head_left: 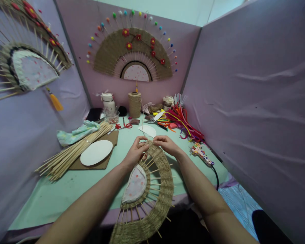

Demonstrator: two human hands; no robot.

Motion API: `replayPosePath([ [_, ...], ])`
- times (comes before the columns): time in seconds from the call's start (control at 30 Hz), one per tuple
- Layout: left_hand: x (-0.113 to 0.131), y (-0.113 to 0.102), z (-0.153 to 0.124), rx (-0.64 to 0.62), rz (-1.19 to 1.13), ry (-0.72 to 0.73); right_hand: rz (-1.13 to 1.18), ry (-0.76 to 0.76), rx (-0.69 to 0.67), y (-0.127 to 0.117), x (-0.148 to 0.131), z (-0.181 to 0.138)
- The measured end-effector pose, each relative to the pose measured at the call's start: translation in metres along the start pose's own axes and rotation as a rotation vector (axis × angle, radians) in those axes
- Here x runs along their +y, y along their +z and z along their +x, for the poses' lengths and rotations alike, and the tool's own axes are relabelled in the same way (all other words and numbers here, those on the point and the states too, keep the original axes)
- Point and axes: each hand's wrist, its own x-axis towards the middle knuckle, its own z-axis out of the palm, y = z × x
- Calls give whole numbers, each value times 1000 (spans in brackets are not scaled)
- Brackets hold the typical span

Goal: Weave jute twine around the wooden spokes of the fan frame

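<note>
A half-round woven fan (167,183) of brown twine on thin wooden sticks is tilted between my forearms, partly over the table's front edge. Its inner half-disc (136,183) is white with small reddish spots. My left hand (138,150) grips the fan's upper end, with fingers around the sticks. At the band's top edge, my right hand (167,145) pinches a thin strand of twine (142,123); its fingertips are partly hidden. The strand leads up toward a tall spool of twine (135,105) at the back of the table.
On the left, a bundle of sticks (76,154) and a white oval card (96,153) lie on cardboard (112,149). Red scissors (128,126) rest mid-table. At right are colourful pipe cleaners (185,123) and a corded glue gun (202,155). A finished fan (105,51) hangs on the back partition.
</note>
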Motion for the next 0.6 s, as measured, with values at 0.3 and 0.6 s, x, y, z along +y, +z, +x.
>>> replayPosePath([
  [0.3, 4, 1, 0, -5, 174, -14, -127, -12, -49, 3, -7, -1],
  [0.6, 7, 1, -2, 109, 346, 150, -201, 15, -60, 14, -15, -1],
])
